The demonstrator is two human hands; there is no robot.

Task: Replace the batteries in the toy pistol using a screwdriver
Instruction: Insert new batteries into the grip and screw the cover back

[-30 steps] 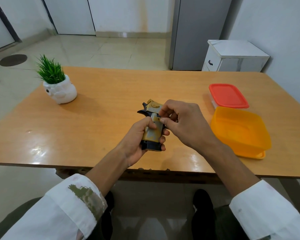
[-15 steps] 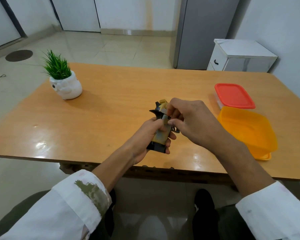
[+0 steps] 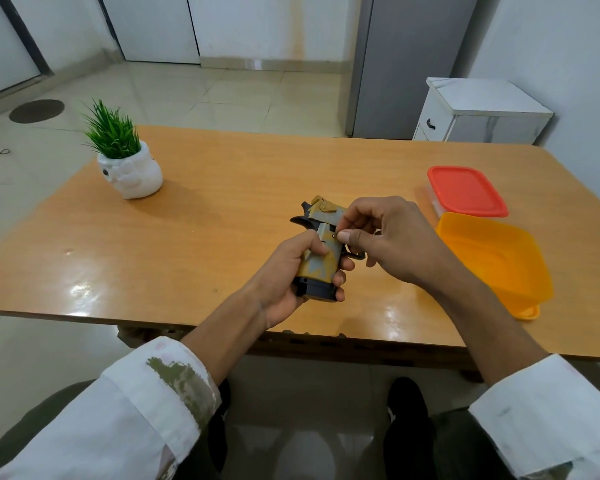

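Hardly anything has moved in the last second: both hands stay on the toy pistol (image 3: 321, 261) at the same spot, though its grip now looks tipped a shade more to the right. Nearest me, my white sleeves (image 3: 146, 403) hang below the table (image 3: 222, 220), and my wrists cross its near edge.

My left hand (image 3: 291, 271) wraps the grip from the left, thumb across its face, with the black base toward me. My right hand (image 3: 392, 240) comes in from the right. Its thumb and forefinger pinch the frame at the top of the grip, beside a tiny round spot too small to make out. The pistol sits between the two hands, over the near middle of the table.

A broad stretch of tabletop lies between my left hand and the potted plant (image 3: 127, 168) at the far left. On the right, an orange tub (image 3: 492, 258) sits near my right forearm, close to the near edge. A red-lidded container (image 3: 466, 190) is just behind it. Beyond the far edge stand a white cabinet (image 3: 478, 112) and a tall grey unit (image 3: 406, 64).
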